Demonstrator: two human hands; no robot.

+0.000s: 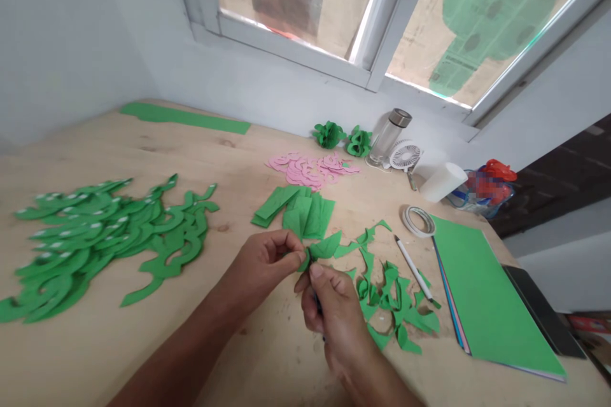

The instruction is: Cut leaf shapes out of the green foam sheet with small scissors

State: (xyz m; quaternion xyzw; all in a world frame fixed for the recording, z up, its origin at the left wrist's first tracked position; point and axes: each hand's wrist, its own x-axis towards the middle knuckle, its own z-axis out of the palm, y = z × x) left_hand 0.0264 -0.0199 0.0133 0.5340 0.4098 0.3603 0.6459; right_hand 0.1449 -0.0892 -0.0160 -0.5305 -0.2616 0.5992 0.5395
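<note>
My left hand (267, 262) pinches a piece of green paper (327, 247) near the table's middle. Close beside it, my right hand (334, 305) is closed on a dark, thin tool, probably scissors, mostly hidden by the fingers; its tip meets the paper. Just beyond the hands lie stacked green paper strips (298, 211). Green scraps (394, 292) are scattered right of my right hand. A large pile of curved green cutouts (109, 229), many with small white patches, spreads on the left. Pink cutouts (310, 168) lie farther back.
Two green paper flowers (328, 134), a glass bottle (387, 137) and a small fan (405, 155) stand by the wall. Rightward are a white roll (443, 182), a tape roll (419, 221), a white pen (413, 268) and green sheets (491, 299). A green strip (186, 117) lies back left.
</note>
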